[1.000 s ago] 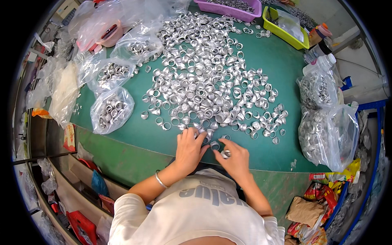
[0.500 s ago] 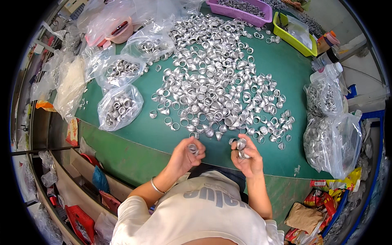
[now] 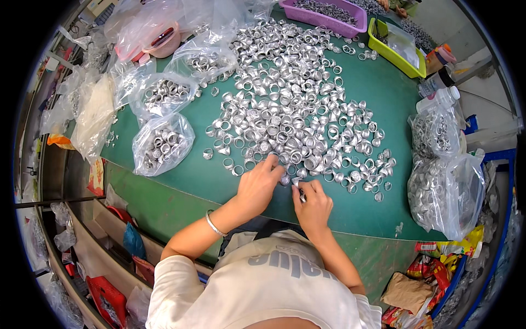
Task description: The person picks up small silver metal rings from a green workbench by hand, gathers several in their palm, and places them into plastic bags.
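A wide heap of silver-coloured metal rings is spread over the green table. At the heap's near edge, my left hand reaches in with bent, closed fingers among the rings; what they grip is hidden. A bangle circles that wrist. Just right of it, my right hand is closed, pinching a ring by thumb and fingertips at the table's front part. More may be inside its curled fingers, but I cannot see.
Clear bags of rings lie at left; another bulging bag stands at right. At the back are a purple basket of rings and a lime-green tray. Another person's hand shows far right. Open drawers stand lower left.
Both hands have moved inward and closer together, the left forward onto the heap's edge. The right has turned palm down; the rings that showed in its fingers are now mostly hidden.
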{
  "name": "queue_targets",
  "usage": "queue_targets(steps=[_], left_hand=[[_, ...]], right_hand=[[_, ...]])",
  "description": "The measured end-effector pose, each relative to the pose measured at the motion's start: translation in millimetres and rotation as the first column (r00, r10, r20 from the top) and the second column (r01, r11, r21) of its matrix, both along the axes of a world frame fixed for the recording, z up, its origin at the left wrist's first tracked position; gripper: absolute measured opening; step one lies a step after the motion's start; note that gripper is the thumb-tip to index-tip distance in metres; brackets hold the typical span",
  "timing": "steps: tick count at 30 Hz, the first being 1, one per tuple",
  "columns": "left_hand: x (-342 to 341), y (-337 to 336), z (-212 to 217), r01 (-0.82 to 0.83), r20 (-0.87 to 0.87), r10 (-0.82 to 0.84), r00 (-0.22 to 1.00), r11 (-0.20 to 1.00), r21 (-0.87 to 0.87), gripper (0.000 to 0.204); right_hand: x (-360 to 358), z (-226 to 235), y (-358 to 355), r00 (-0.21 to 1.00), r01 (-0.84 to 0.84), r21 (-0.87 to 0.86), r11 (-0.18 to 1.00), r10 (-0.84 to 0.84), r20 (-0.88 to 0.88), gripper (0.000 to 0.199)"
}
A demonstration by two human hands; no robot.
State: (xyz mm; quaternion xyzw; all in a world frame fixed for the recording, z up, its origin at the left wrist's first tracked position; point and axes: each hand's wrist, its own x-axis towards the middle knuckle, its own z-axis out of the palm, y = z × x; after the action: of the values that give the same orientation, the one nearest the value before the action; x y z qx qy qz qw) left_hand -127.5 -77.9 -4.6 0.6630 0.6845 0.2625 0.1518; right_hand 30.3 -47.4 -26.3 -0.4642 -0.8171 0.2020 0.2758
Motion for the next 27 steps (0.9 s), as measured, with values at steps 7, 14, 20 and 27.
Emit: queue_targets(steps=[7, 14, 20, 27], left_hand=[[-27.7, -15.0, -1.7, 0.183, 0.958, 0.250, -0.137, 0.957, -0.224, 0.017], [-33.4, -30.6, -12.8, 0.091, 0.904, 0.121, -0.409, 0.992, -0.092, 0.022], [-37.6, -31.7, -18.9, 0.097, 0.927, 0.220, -0.303, 0.975, -0.199, 0.019], [-25.1, -32.6, 0.0, -0.018, 0.885, 0.392, -0.253, 0.912, -0.409, 0.013]], right_hand=[[37.9, 11.2, 17.2, 0.404, -0.659, -0.664, 0.353, -0.578, -0.709, 0.010], [45.7, -6.8, 20.0, 0.218, -0.838, -0.489, 0.243, -0.672, -0.707, 0.022], [44.9, -8.7, 16.7, 0.191, -0.880, -0.421, 0.221, -0.647, -0.738, 0.028], [41.8, -4.0, 9.6, 0.369, -0.706, -0.505, 0.496, -0.351, -0.861, 0.032]])
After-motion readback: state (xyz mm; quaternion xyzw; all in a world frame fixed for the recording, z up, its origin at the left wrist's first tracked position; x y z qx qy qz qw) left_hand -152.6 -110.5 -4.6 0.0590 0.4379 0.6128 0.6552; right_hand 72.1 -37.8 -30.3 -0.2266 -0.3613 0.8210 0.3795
